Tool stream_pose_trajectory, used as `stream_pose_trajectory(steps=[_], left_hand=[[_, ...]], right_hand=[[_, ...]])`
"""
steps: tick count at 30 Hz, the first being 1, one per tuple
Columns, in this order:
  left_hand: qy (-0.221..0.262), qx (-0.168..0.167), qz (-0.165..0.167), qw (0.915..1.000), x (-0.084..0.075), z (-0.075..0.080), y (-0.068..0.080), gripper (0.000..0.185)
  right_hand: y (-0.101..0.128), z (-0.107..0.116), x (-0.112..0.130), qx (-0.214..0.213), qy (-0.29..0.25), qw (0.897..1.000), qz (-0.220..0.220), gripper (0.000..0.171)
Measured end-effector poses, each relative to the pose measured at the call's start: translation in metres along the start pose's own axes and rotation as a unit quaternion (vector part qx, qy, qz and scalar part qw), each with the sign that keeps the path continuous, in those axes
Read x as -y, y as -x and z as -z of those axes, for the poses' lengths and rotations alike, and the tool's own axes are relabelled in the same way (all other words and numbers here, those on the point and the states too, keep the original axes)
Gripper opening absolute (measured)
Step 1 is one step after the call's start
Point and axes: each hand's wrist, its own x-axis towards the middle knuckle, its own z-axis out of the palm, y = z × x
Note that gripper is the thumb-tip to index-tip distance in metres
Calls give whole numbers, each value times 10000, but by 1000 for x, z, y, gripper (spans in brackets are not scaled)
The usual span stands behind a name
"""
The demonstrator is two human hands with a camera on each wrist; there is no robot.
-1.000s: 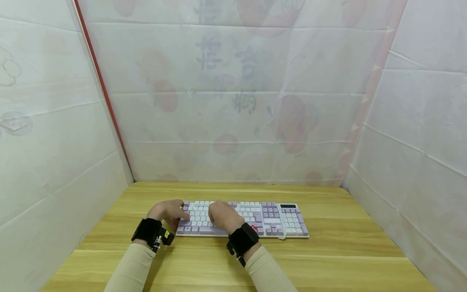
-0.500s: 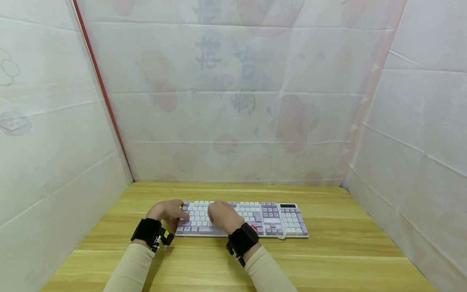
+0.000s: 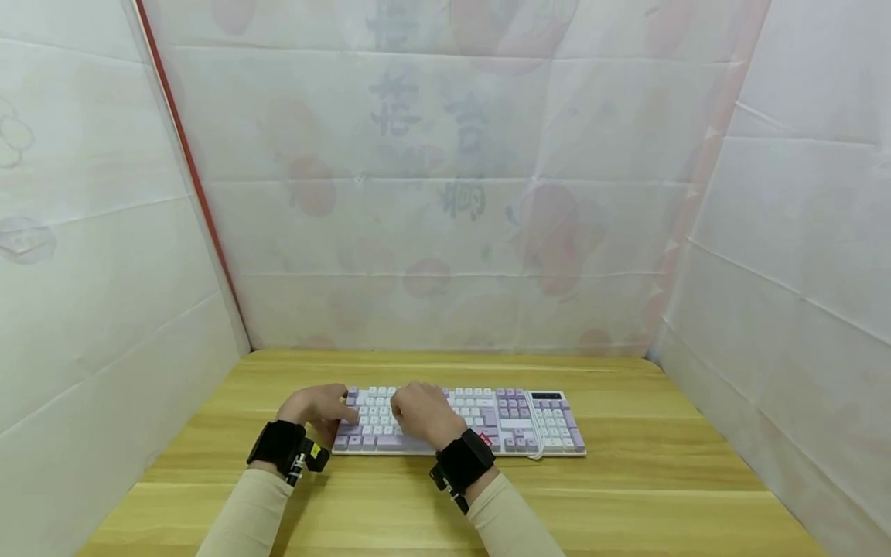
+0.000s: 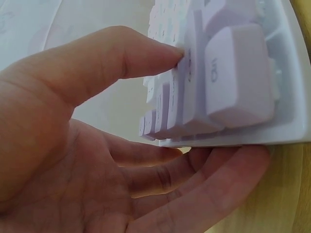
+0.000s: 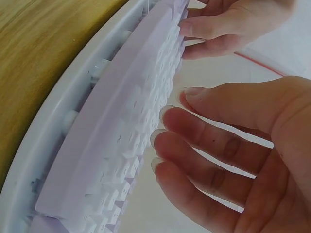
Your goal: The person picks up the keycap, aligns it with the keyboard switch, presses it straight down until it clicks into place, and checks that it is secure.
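Note:
A white and lilac computer keyboard (image 3: pixel 515 422) lies flat on the table. At its left end my left hand (image 3: pixel 316 404) grips the edge. In the left wrist view the thumb (image 4: pixel 146 56) presses on lilac keys beside the Ctrl key (image 4: pixel 238 77), while the other fingers curl against the keyboard's side. Over the main key block hovers my right hand (image 3: pixel 426 414), holding nothing. Its fingers are loosely bent, with the fingertips close to the keys behind the lilac space bar (image 5: pixel 112 92). Keys under the right hand are hidden in the head view.
A white cable (image 3: pixel 535 425) lies bundled across the keyboard near its number pad. A small red tag (image 3: pixel 485 439) shows beside the right wrist strap (image 3: pixel 465 462). Pale printed cloth walls (image 3: pixel 431 232) enclose the wooden table (image 3: pixel 390 503) at the back and sides.
The head view has shifted slightly. Both hands and the keyboard keep the same places relative to each other.

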Motion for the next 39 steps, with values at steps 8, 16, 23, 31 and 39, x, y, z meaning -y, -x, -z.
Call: stream_pose_trajectory(steps=[8,16,23,31,39], left_hand=[[33,15,-22,10000,1,-4,-2,72],[87,30,-53,9999,1,-2,-2,64],[18,26,-15,10000,0,0,1,68],[-5,18,-49,10000,0,2,2,64],[167,92,-14,9998,0,-9,0,67]], right_hand=[[4,5,0,-93,155,9998,71,32],[5,6,-1,-208,104,9995,229,29],[3,7,1,-101,21,9998,194,36],[3,16,-2,-185,38,9997,122,31],[24,24,-16,-735,209,9969,-204,18]])
